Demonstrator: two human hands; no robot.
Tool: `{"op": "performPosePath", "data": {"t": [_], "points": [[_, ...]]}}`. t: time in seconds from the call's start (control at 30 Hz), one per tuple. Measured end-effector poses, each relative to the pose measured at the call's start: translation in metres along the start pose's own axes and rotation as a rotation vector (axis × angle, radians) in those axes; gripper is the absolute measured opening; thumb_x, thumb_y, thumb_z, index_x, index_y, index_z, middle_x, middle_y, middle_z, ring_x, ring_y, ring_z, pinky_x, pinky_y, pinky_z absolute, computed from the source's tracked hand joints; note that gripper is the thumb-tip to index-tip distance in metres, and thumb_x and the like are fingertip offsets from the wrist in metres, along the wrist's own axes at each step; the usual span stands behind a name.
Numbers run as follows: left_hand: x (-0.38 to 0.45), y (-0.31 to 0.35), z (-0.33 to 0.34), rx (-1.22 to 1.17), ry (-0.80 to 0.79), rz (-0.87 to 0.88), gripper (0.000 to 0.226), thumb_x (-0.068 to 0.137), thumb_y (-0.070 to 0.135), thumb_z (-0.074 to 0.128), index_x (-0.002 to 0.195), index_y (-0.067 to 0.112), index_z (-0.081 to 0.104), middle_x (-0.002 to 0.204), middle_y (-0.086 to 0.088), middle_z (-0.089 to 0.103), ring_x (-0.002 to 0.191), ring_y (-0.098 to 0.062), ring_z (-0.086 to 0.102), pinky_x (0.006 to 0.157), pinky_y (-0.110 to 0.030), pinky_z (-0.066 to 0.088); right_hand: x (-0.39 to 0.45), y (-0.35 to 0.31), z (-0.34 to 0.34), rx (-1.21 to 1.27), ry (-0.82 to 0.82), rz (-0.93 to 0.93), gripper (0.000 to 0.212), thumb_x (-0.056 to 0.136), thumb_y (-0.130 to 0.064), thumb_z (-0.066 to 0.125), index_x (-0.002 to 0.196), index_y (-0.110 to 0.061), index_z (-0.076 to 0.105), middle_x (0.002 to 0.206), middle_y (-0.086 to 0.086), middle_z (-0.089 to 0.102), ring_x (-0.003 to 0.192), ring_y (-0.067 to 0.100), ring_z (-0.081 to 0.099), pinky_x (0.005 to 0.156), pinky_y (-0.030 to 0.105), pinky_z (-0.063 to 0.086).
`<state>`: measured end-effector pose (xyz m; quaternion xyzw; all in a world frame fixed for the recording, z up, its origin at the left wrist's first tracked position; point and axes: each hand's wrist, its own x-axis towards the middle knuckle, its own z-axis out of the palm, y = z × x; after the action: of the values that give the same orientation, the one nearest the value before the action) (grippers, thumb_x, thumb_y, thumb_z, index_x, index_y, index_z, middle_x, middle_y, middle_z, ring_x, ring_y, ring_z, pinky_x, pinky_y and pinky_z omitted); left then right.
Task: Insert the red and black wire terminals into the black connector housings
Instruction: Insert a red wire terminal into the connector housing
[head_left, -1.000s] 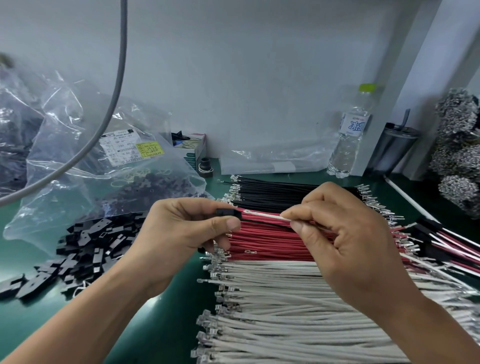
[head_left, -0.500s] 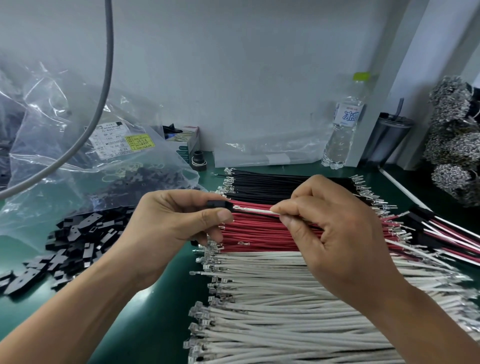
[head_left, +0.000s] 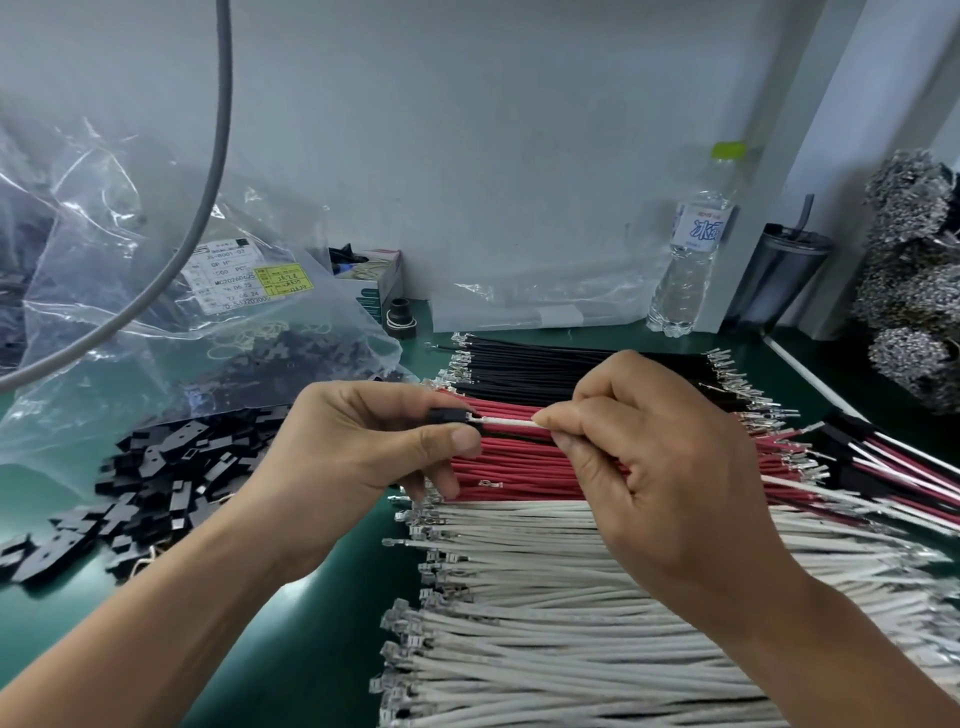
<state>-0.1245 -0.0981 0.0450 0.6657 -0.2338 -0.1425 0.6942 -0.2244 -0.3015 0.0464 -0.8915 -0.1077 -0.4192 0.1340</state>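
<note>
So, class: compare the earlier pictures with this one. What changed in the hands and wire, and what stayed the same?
Little changed. The right hand still pinches the white wire, its tip at the black housing that the left hand keeps gripping; no clear push shows. The wire rows and loose housings lie as before.

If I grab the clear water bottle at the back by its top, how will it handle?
The water bottle looks tall and narrow, standing upright, so a sideways push up high would probably tip it. Its thin, ribbed clear wall will likely dent under a firm squeeze. It lies on its side as a cylinder, so once down it may roll across the green table.
</note>
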Motion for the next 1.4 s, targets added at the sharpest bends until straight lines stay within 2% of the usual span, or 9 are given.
{"op": "performPosePath", "data": {"t": [0.17,0.37,0.63,0.83,1.0,1.07,1.2,1.27,1.4], "points": [[-0.003,-0.001,0.002,0.108,-0.021,0.047,0.028,0.06,0.027,0.087,0.084,0.014,0.084,0.066,-0.017,0.074,0.05,-0.019,0.067,0.045,-0.02,0.047,-0.004,-0.004,0.007,0.294,-0.123,0.185,0.016,0.093,-0.013,0.062,0.099,-0.019,0.076,0.091,-0.013,0.057,0.086,0.008,0.059,0.072,0.011,0.042],[-0.001,-0.003,0.002,0.156,-0.044,0.077,0.026,0.061,0.029,0.088,0.084,0.018,0.084,0.065,-0.014,0.074,0.05,-0.018,0.067,0.046,-0.017,0.045,-0.005,-0.003,0.008,0.34,-0.156,0.24,0.002,0.09,-0.023,0.073,0.09,-0.023,0.075,0.086,-0.015,0.058,0.083,0.01,0.061,0.068,0.014,0.043],[-0.005,-0.007,0.005,0.197,-0.073,0.117,0.026,0.063,0.039,0.086,0.085,0.024,0.084,0.065,-0.014,0.075,0.054,-0.022,0.067,0.059,-0.033,0.049,-0.007,-0.01,0.013,0.247,-0.094,0.164,0.011,0.091,-0.024,0.067,0.085,-0.017,0.073,0.083,-0.011,0.055,0.076,0.007,0.057,0.065,0.023,0.047],[0.002,0.002,-0.003,0.102,-0.054,0.192,0.026,0.065,0.025,0.085,0.089,0.014,0.084,0.067,-0.016,0.075,0.051,-0.018,0.067,0.048,-0.017,0.048,0.008,-0.005,0.007,0.128,-0.023,0.088,0.018,0.095,-0.034,0.062,0.09,-0.02,0.073,0.086,-0.013,0.056,0.081,0.007,0.054,0.069,0.027,0.047],[0.007,0.005,-0.021,-0.126,0.054,0.098,0.034,0.069,0.029,0.078,0.098,0.012,0.082,0.09,-0.018,0.078,0.06,-0.021,0.069,0.049,-0.025,0.053,0.003,-0.001,0.0,-0.037,-0.223,0.165,0.024,0.103,-0.051,0.039,0.099,-0.036,0.057,0.084,-0.016,0.052,0.072,0.003,0.05,0.059,0.025,0.035],[0.009,0.009,-0.031,-0.166,0.055,0.058,0.039,0.074,0.035,0.075,0.107,0.015,0.08,0.102,-0.015,0.079,0.07,-0.021,0.073,0.055,-0.027,0.059,0.006,0.003,-0.01,-0.12,-0.149,0.161,0.027,0.105,-0.046,0.04,0.093,-0.033,0.06,0.076,-0.015,0.051,0.064,0.002,0.048,0.053,0.022,0.029],[0.013,-0.002,-0.043,0.41,0.208,0.121,0.011,0.081,0.018,0.082,0.089,0.026,0.084,0.089,0.005,0.081,0.079,-0.011,0.076,0.07,-0.018,0.061,0.024,0.017,-0.052,-0.184,0.091,0.201,0.026,0.105,-0.042,0.049,0.091,-0.026,0.065,0.066,-0.016,0.047,0.057,0.0,0.043,0.051,0.021,0.026],[0.014,-0.012,-0.045,0.677,0.15,0.166,0.028,0.086,0.0,0.077,0.091,0.027,0.084,0.089,0.014,0.079,0.083,-0.004,0.073,0.078,-0.018,0.058,0.027,0.038,-0.077,-0.213,0.119,0.245,0.026,0.103,-0.048,0.047,0.089,-0.031,0.061,0.063,-0.016,0.045,0.053,0.005,0.044,0.049,0.024,0.031],[0.017,-0.019,-0.049,1.014,0.037,0.16,0.038,0.083,0.006,0.072,0.095,0.041,0.081,0.102,0.03,0.071,0.093,0.004,0.067,0.086,-0.031,0.057,-0.006,0.123,-0.113,-0.301,0.036,0.52,0.012,0.1,-0.047,0.05,0.094,-0.041,0.059,0.08,-0.002,0.059,0.077,0.031,0.059,0.07,0.061,0.049]]}}
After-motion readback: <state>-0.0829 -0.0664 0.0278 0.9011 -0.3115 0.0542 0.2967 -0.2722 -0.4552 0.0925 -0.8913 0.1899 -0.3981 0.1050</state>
